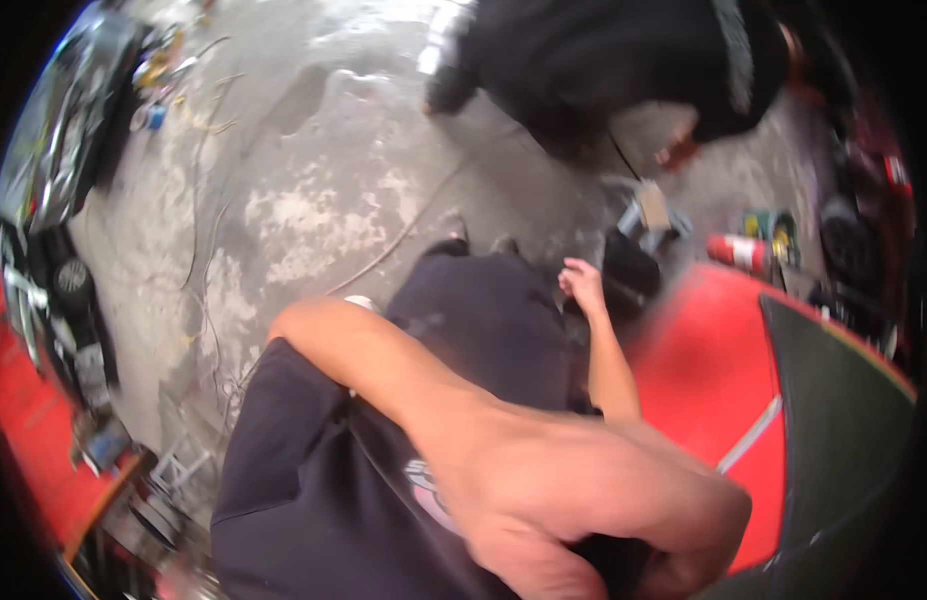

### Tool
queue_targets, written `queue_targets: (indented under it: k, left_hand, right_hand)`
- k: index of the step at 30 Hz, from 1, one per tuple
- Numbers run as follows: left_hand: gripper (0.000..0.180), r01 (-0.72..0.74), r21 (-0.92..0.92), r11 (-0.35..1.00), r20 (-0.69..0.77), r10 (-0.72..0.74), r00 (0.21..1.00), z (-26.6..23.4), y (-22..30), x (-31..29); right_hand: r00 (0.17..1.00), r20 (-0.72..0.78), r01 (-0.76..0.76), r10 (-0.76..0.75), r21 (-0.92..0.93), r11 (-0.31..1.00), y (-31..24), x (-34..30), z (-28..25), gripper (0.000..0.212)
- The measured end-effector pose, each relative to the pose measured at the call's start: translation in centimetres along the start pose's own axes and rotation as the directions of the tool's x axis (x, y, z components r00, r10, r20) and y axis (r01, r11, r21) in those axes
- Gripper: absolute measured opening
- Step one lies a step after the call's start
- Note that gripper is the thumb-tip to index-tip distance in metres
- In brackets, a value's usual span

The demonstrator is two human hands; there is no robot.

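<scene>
My left hand [584,490] is large and close in the lower right, its forearm crossing in front of my dark clothes. Its fingers curl down around something dark, which the hand itself mostly hides; I cannot make out what. Beyond it, my right hand [584,288] is held out in front, small in view, with its fingers loosely bent and apart and nothing in them. A red car body panel [709,380] with a dark glass pane [844,430] lies to the right of my arms.
A person in dark clothes [604,60] bends over at the far side. Near them are a red fire extinguisher [739,252] and a dark rounded object [632,265]. Cables [404,235] run across the worn concrete floor. A tool-laden surface [69,130] and a red panel [29,400] are at left.
</scene>
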State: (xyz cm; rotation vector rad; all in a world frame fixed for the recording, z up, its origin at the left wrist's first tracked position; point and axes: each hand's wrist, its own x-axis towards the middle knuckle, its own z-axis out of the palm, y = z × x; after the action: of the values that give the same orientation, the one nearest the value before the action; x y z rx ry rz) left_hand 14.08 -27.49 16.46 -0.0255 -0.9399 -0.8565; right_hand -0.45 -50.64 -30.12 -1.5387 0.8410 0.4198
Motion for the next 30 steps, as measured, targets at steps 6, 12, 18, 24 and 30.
queue_targets:
  k: [6,12,18,24,30]
  left_hand:
    - [0.121,0.298,-0.479,0.826,0.164,-0.249,0.954,3.4,1.9,1.7]
    - [0.159,-0.128,-0.262,0.957,-0.009,0.131,0.991,6.2,3.8,0.8]
    - [0.167,-0.402,0.066,0.913,0.040,0.400,0.916,5.0,6.0,0.2]
    - [0.174,-0.389,0.143,0.910,0.042,0.387,0.921,4.8,13.1,-4.7]
    - [0.166,-0.529,0.080,0.845,0.166,0.512,0.843,3.9,21.4,-10.8]
  right_hand:
    - [0.986,0.151,-0.067,0.065,0.013,0.998,-0.7,0.8,2.6,0.036]
    - [0.955,0.236,-0.115,0.182,-0.271,0.956,-3.4,4.2,5.1,0.037]
    - [0.940,0.309,0.014,0.145,-0.461,0.887,-9.0,9.0,9.1,0.035]
    - [0.920,0.372,0.107,0.126,-0.546,0.831,-13.8,12.5,16.4,0.034]
    - [0.925,0.306,0.053,0.224,-0.688,0.724,-16.1,14.6,26.6,0.031]
